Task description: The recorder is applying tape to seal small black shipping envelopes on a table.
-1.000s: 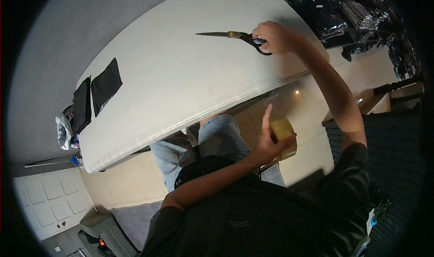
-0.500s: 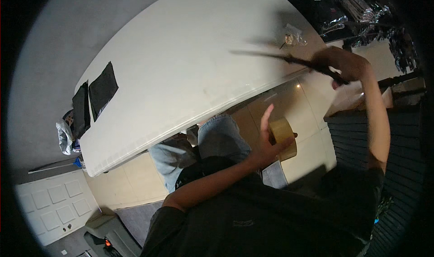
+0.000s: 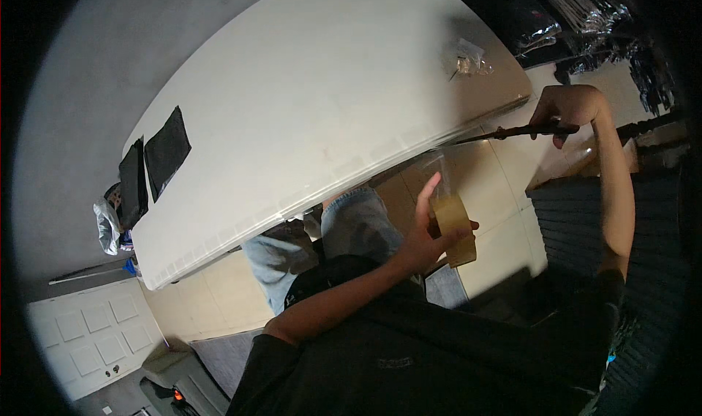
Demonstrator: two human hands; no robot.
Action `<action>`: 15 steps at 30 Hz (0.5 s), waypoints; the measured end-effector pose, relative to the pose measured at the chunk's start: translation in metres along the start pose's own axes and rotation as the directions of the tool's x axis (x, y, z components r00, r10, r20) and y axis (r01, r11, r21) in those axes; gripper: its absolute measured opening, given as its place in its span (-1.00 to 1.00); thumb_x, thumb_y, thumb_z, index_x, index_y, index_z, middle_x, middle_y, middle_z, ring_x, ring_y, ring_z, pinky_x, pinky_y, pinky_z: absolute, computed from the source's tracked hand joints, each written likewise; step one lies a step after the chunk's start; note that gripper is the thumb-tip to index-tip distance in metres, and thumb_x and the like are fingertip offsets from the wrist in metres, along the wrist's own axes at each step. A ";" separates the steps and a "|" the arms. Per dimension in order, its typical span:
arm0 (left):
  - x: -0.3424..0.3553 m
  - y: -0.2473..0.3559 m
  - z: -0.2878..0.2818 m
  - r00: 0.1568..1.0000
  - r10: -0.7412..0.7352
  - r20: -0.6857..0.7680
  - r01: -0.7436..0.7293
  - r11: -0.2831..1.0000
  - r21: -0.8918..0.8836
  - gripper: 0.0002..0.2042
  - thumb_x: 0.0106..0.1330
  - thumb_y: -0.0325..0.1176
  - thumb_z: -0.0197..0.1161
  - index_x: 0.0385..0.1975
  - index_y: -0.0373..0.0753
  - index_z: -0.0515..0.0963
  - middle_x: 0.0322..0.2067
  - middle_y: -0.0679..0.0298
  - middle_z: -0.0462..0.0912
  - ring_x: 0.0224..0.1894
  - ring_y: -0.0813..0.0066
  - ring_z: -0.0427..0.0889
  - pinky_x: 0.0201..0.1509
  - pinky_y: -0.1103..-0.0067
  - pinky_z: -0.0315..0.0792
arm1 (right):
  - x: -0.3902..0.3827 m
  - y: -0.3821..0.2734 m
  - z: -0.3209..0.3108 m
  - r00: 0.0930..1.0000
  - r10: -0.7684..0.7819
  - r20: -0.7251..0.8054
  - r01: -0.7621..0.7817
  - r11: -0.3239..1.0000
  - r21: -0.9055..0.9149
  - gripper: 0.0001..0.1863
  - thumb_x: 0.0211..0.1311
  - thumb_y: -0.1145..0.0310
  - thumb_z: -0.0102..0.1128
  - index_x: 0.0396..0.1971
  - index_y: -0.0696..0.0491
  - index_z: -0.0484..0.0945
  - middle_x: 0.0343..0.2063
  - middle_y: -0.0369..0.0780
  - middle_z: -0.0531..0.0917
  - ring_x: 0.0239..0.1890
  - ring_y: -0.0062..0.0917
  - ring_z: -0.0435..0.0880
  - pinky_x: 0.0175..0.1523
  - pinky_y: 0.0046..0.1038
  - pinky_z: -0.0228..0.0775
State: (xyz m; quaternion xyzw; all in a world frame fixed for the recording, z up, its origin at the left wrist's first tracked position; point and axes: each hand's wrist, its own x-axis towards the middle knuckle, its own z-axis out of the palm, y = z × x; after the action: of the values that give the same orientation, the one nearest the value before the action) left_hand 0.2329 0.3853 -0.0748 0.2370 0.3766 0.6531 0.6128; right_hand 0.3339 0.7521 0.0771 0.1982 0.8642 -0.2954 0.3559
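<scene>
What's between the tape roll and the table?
In the head view: a clear strip, from the roll toward the table, and a finger of the left hand.

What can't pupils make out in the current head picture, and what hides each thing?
All in the head view:
- Tape roll: partly covered by the left hand.
- Scissors in the right hand: seen edge-on, so the blades' opening is unclear.
- Clear bag: contents too small to identify.
- Shiny black plastic: cut off by the picture's top edge and dark rim.
</scene>
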 end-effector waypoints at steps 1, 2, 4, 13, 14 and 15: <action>-0.002 0.004 -0.001 0.999 -0.040 -0.011 0.039 0.999 -0.014 -0.02 0.41 -0.38 0.34 0.55 0.10 -0.37 0.07 0.09 0.46 0.13 0.21 0.63 0.19 0.18 0.55 | 0.009 -0.003 -0.001 0.998 -0.061 -0.017 0.062 0.998 0.028 -0.49 -0.37 0.49 0.69 -0.22 0.05 0.79 -0.50 -0.29 0.78 -0.50 -0.63 0.69 -0.37 -0.50 0.53; -0.003 0.003 -0.005 0.999 -0.033 -0.030 0.032 0.999 -0.008 -0.02 0.41 -0.38 0.34 0.55 0.10 -0.37 0.07 0.09 0.46 0.13 0.21 0.63 0.19 0.18 0.55 | 0.017 -0.010 -0.003 0.997 -0.081 -0.012 0.082 0.996 0.022 -0.49 -0.37 0.49 0.69 -0.22 0.05 0.79 -0.50 -0.29 0.78 -0.50 -0.63 0.69 -0.37 -0.50 0.53; 0.002 -0.006 0.002 0.997 0.034 0.063 -0.034 0.999 0.000 -0.03 0.42 -0.34 0.33 0.55 0.10 -0.37 0.11 0.07 0.45 0.12 0.21 0.64 0.21 0.18 0.54 | -0.007 -0.021 -0.004 0.999 -0.013 -0.029 0.012 0.998 -0.064 -0.49 -0.36 0.46 0.71 -0.22 0.05 0.79 -0.55 -0.33 0.75 -0.56 -0.67 0.63 -0.42 -0.52 0.47; -0.001 0.000 0.001 0.999 0.046 0.004 -0.046 0.999 0.025 -0.05 0.43 -0.36 0.32 0.55 0.07 -0.35 0.11 0.07 0.45 0.12 0.22 0.64 0.24 0.21 0.52 | 0.028 -0.022 -0.017 0.987 -0.114 0.112 0.120 0.991 -0.050 -0.50 -0.16 0.21 0.71 -0.17 0.09 0.77 -0.56 -0.40 0.74 -0.59 -0.74 0.51 -0.50 -0.54 0.30; -0.002 0.000 -0.001 0.999 0.052 -0.004 -0.052 0.998 0.029 -0.05 0.43 -0.36 0.32 0.55 0.07 -0.35 0.11 0.07 0.45 0.12 0.22 0.64 0.24 0.21 0.52 | 0.031 -0.026 -0.018 0.986 -0.123 0.113 0.130 0.990 -0.055 -0.50 -0.16 0.21 0.71 -0.17 0.09 0.77 -0.56 -0.40 0.74 -0.59 -0.74 0.51 -0.50 -0.54 0.30; 0.001 -0.001 0.001 0.999 0.049 0.022 -0.049 0.999 0.015 -0.05 0.43 -0.37 0.31 0.55 0.06 -0.35 0.12 0.07 0.45 0.12 0.22 0.64 0.24 0.21 0.52 | 0.020 -0.029 -0.016 0.992 -0.078 0.096 0.082 0.996 -0.033 -0.50 -0.16 0.21 0.72 -0.17 0.08 0.77 -0.57 -0.41 0.74 -0.59 -0.74 0.51 -0.50 -0.54 0.29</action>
State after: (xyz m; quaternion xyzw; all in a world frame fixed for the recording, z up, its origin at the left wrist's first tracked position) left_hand 0.2347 0.3864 -0.0751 0.2580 0.3693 0.6622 0.5988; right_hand 0.2964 0.7438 0.0819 0.1427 0.8590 -0.3025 0.3877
